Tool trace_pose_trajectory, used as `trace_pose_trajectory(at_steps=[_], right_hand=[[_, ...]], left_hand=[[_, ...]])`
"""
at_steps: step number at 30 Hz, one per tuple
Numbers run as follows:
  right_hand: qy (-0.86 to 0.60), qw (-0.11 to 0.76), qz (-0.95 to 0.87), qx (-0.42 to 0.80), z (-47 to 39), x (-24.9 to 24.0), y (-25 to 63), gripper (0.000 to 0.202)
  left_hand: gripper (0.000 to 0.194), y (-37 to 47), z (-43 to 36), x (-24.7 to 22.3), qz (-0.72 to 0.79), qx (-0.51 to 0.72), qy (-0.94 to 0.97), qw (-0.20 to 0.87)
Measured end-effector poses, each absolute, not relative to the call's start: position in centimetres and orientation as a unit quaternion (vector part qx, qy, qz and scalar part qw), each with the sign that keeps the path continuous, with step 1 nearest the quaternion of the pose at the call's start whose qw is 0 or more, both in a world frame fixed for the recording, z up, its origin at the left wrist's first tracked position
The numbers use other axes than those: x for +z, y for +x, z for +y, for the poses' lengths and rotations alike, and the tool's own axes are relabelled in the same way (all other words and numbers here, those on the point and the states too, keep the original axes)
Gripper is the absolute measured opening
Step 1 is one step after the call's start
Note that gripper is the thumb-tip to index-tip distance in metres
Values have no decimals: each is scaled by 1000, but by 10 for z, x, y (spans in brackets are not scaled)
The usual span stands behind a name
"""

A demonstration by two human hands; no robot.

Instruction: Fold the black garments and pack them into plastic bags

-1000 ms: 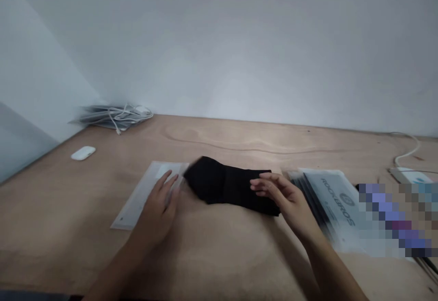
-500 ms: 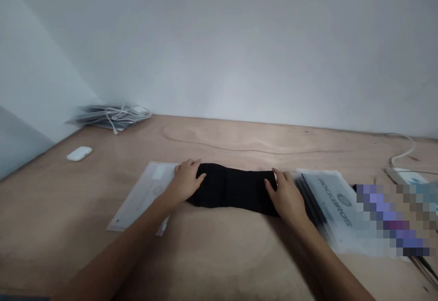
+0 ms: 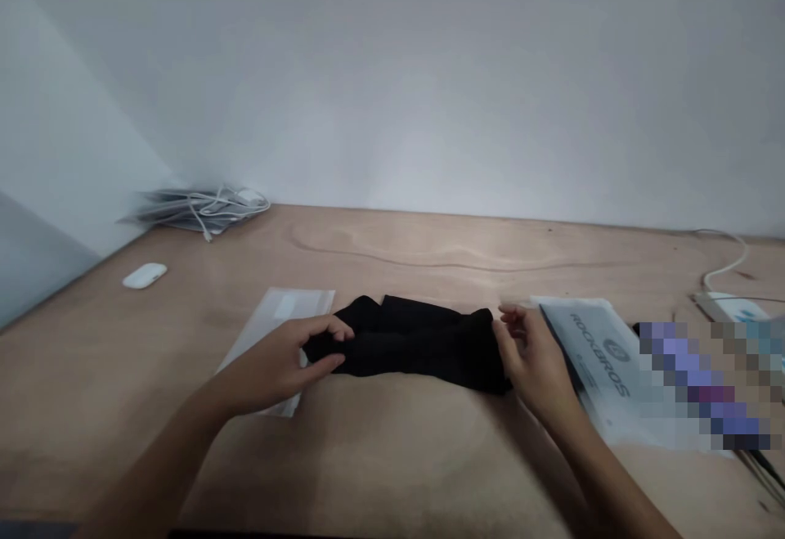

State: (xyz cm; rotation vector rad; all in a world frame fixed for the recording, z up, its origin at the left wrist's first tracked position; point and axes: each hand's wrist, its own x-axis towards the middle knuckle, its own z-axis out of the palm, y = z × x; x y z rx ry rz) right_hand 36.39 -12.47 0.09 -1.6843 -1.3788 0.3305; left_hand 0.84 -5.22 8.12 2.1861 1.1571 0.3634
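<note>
Basically, pale wall (image 3: pixel 405 97) behind, wooden counter (image 3: pixel 380 465) below. Black cloth (image 3: pixel 410 351) lies lengthwise left to right on the near-middle of the counter, uneven folds, one layer sticking out along the far side.

Right of it: clear bag (image 3: pixel 604 359) with dark contents, printed ROCKBROS. Left of it: frosted bag (image 3: pixel 270 322), flat, partly under the left hand (image 3: pixel 275 363). Far left corner: pile of grey packaging (image 3: pixel 165 210), white cable (image 3: pixel 208 202) looped on top.

Left hand is at the cloth's left end, fingers curved, thumb clearly parted from them, cloth visible in the gap; can't tell if it grips. Right hand (image 3: pixel 533 351) is at the right end, fingers bent, thumb against the cloth's edge; can't confirm a hold.

Far right: white box (image 3: pixel 733 308) with a pale cord (image 3: pixel 729 265); pixelated patch nearby, unreadable. Smallest: white rounded case (image 3: pixel 145 276), left side.
</note>
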Motion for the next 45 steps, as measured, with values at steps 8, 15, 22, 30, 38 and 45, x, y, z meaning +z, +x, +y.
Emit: trace_pose_trajectory(at_steps=[8, 15, 22, 30, 38, 45], right_hand=[[-669, 440, -566, 198, -126, 0, 357, 21], [-540, 563, -513, 358, -165, 32, 355, 35], [-615, 293, -723, 116, -193, -10, 297, 51], [-570, 146, -808, -14, -171, -41, 311, 60], [-562, 118, -818, 12, -127, -36, 338, 51], [-601, 111, -792, 15, -109, -41, 350, 50]], left_hand=[[21, 4, -60, 86, 458, 118, 822, 318], [18, 2, -79, 111, 400, -30, 797, 451], [73, 33, -115, 38, 324, 37, 926, 191], [58, 63, -114, -10, 381, 45, 923, 33], [56, 85, -79, -9, 403, 38, 914, 29], [58, 100, -61, -3, 413, 24, 909, 39]])
